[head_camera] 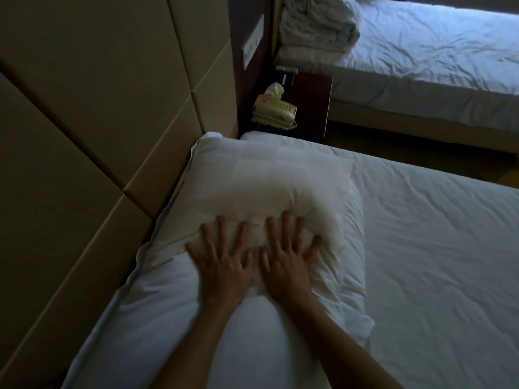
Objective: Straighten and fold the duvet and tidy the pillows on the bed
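A white pillow (269,181) lies on top of a second white pillow (157,318) along the padded headboard. My left hand (223,262) and my right hand (286,256) lie side by side with fingers spread flat, both pressing down on the near end of the upper pillow. The bed sheet (438,248) stretches to the right, white and slightly wrinkled. No duvet shows on this bed.
The beige padded headboard (92,136) fills the left. A dark nightstand (309,99) carries a cream telephone (276,112) and a tissue box (273,91). A second bed (438,51) at the top right holds a folded white duvet (317,23).
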A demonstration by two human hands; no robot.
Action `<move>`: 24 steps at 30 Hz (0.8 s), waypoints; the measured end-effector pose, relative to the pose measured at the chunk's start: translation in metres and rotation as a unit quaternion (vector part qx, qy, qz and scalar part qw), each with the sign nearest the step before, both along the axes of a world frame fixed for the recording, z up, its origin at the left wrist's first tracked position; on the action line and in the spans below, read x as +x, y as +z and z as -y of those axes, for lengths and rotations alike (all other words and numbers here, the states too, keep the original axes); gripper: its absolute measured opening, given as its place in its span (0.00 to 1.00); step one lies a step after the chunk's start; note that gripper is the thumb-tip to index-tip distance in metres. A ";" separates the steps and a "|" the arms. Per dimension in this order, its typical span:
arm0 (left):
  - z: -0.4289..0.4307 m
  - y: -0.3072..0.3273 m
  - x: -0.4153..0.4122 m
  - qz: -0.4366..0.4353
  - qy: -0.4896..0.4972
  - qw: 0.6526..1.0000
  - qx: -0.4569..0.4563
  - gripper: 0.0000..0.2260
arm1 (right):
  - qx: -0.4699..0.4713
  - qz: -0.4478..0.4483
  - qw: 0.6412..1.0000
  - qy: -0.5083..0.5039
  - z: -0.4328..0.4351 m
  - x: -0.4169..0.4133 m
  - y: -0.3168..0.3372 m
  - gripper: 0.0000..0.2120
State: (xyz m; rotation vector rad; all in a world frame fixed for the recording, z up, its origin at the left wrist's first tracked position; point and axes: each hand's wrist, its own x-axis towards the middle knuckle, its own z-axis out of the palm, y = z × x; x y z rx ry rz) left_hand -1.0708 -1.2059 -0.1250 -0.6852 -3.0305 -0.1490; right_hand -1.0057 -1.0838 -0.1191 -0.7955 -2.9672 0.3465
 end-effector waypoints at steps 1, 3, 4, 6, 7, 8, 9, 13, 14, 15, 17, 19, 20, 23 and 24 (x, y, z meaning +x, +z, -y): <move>0.000 -0.005 -0.001 0.000 0.000 1.000 -0.001 0.28 | -0.003 0.003 1.000 -0.002 0.000 -0.001 -0.005 0.35; -0.002 -0.012 -0.001 -0.005 -0.007 1.000 -0.008 0.28 | 0.000 0.008 1.000 -0.003 -0.001 -0.001 -0.011 0.35; -0.002 -0.014 -0.001 -0.006 -0.010 1.000 -0.011 0.28 | 0.000 0.011 1.000 -0.003 -0.002 -0.001 -0.013 0.35; -0.003 -0.013 0.000 -0.006 -0.011 1.000 -0.015 0.28 | -0.004 0.016 1.000 -0.001 -0.003 -0.003 -0.017 0.35; -0.003 -0.014 0.000 -0.005 -0.008 1.000 -0.014 0.27 | -0.006 0.017 1.000 0.001 -0.004 -0.002 -0.018 0.35; -0.003 -0.014 0.000 -0.003 -0.006 1.000 -0.014 0.27 | -0.009 0.018 1.000 0.004 -0.004 -0.002 -0.019 0.35; -0.004 -0.013 0.001 0.002 -0.006 1.000 -0.017 0.27 | -0.015 0.017 1.000 0.006 -0.005 -0.002 -0.019 0.34; -0.010 0.000 0.009 0.037 -0.006 0.999 -0.030 0.27 | -0.041 0.026 0.999 0.019 -0.012 0.004 -0.014 0.33; -0.011 0.005 0.014 0.046 -0.003 0.998 -0.033 0.27 | -0.046 0.031 0.998 0.027 -0.012 0.008 -0.011 0.33; -0.011 0.012 0.019 0.062 0.000 0.998 -0.033 0.27 | -0.049 0.033 0.998 0.038 -0.012 0.015 -0.007 0.32; -0.011 0.024 0.033 0.088 -0.005 0.996 -0.031 0.28 | -0.056 0.037 0.996 0.065 -0.008 0.031 -0.001 0.31; -0.008 0.036 0.052 0.108 -0.025 0.993 -0.041 0.28 | -0.072 0.044 0.993 0.079 -0.001 0.052 0.005 0.31; -0.007 0.040 0.063 0.118 -0.033 0.991 -0.046 0.27 | -0.082 0.043 0.992 0.080 0.002 0.064 0.009 0.31; -0.007 0.051 0.102 0.144 -0.039 0.987 -0.067 0.26 | -0.114 0.068 0.986 0.099 0.014 0.100 0.021 0.30; -0.006 0.058 0.116 0.155 -0.040 0.985 -0.071 0.26 | -0.118 0.077 0.984 0.108 0.018 0.114 0.026 0.31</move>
